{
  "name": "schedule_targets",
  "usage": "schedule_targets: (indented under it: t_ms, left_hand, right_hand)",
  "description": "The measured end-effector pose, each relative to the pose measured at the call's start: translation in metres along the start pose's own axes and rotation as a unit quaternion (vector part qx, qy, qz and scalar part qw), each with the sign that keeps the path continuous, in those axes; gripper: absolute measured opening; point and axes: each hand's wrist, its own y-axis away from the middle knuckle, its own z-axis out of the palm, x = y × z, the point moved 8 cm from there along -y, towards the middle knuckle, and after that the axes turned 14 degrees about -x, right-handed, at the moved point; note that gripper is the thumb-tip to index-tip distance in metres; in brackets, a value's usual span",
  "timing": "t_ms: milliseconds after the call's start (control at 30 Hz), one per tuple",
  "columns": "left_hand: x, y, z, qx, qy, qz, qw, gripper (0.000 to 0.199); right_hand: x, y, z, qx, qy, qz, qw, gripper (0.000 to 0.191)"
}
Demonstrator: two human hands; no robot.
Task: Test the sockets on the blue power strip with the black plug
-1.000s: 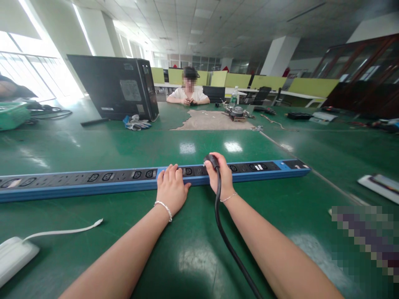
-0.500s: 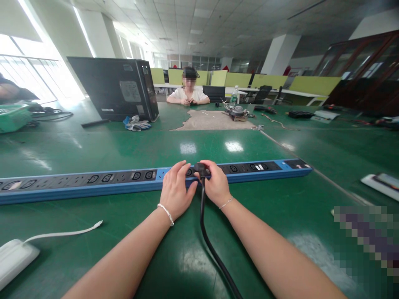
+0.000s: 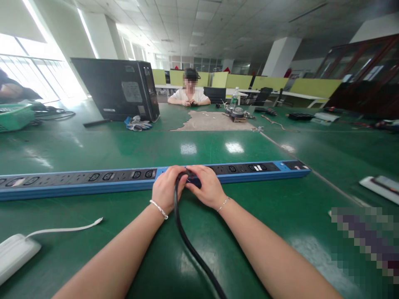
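The black power plug (image 3: 183, 174) is held up over the middle of a long blue power strip (image 3: 146, 182) with several sockets. My left hand (image 3: 166, 187) is closed around the plug from the left, its fingers curled over the body. From the other side, the bent fingers and thumb of my right hand (image 3: 207, 185) reach the plug's front end; its fingertips partly hide it. The plug's metal pins show faintly between the hands, turned to the right. A thick black cable (image 3: 187, 241) runs from the plug down toward me.
A white adapter (image 3: 20, 253) with a short cable lies front left. A black computer case (image 3: 115, 89), gloves (image 3: 137, 123) and a green basket (image 3: 15, 117) stand farther back. Another person (image 3: 189, 93) sits across the green table (image 3: 124, 145). A bottle (image 3: 235, 97) stands beyond.
The plug has turned and moved left, from my right hand's grasp into my left hand. My right hand has shifted slightly left with it, and the cable's upper part has swung left.
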Motion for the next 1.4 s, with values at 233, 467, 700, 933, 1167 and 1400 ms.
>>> schedule_targets:
  t_ms: [233, 467, 700, 933, 1167, 1400]
  left_hand:
    - [-0.075, 0.011, -0.048, 0.163, -0.011, -0.195, 0.967, 0.026]
    - [-0.09, 0.005, -0.037, 0.026, 0.002, -0.177, 0.984, 0.026]
    - [-0.091, -0.001, -0.025, -0.038, -0.005, -0.147, 0.988, 0.033]
    - [-0.07, -0.005, -0.021, -0.077, -0.1, -0.096, 0.987, 0.031]
    - [-0.06, -0.004, -0.019, -0.076, -0.117, -0.017, 0.99, 0.03]
    - [-0.056, -0.002, -0.013, -0.083, -0.113, -0.022, 0.99, 0.036]
  right_hand:
    - [0.033, 0.008, -0.002, 0.018, 0.029, 0.116, 0.993, 0.033]
    - [0.031, 0.006, 0.0, 0.006, 0.044, 0.116, 0.992, 0.031]
    - [0.03, 0.006, 0.0, 0.007, 0.053, 0.114, 0.992, 0.03]
    - [0.031, 0.006, 0.001, 0.003, 0.055, 0.119, 0.991, 0.03]
    - [0.03, 0.005, 0.001, -0.002, 0.065, 0.126, 0.99, 0.029]
    - [0.03, 0.005, -0.001, -0.002, 0.071, 0.128, 0.989, 0.029]
